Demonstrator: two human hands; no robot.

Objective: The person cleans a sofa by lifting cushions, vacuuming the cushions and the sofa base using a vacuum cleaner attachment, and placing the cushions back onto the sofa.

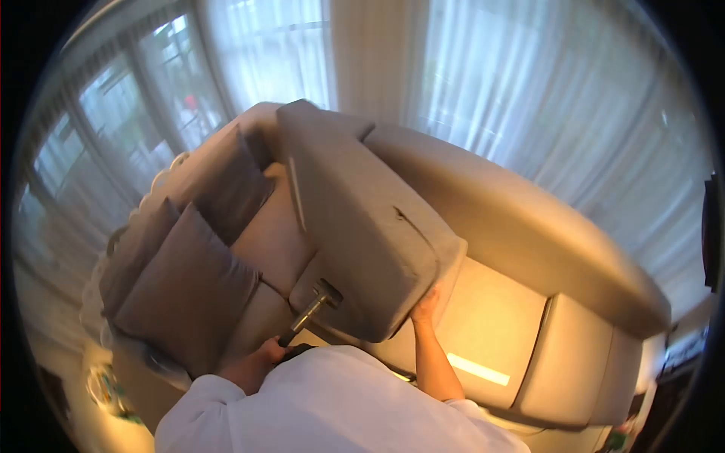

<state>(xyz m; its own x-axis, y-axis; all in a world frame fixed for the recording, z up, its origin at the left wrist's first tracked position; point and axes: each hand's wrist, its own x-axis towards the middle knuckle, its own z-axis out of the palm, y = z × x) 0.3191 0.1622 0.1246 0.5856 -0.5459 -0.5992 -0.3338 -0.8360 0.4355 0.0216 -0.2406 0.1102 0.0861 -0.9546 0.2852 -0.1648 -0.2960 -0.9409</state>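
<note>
My left hand (273, 350) is closed around the dark handle of a vacuum tool (307, 314), whose dark head lies near the lower left side of a large grey-brown sofa cushion (362, 219). That cushion is tilted up across the sofa, with a small dark opening on its surface. At its lower right corner, my right hand (427, 303) grips the cushion's edge. Part of the right hand's fingers is hidden by the cushion.
The sofa's backrest (521, 219) curves away to the right, above the seat cushions (491, 325). Grey pillows (189, 291) lean at the left. Sheer curtains (491, 83) hang behind the sofa. Several items sit on the floor at the lower left.
</note>
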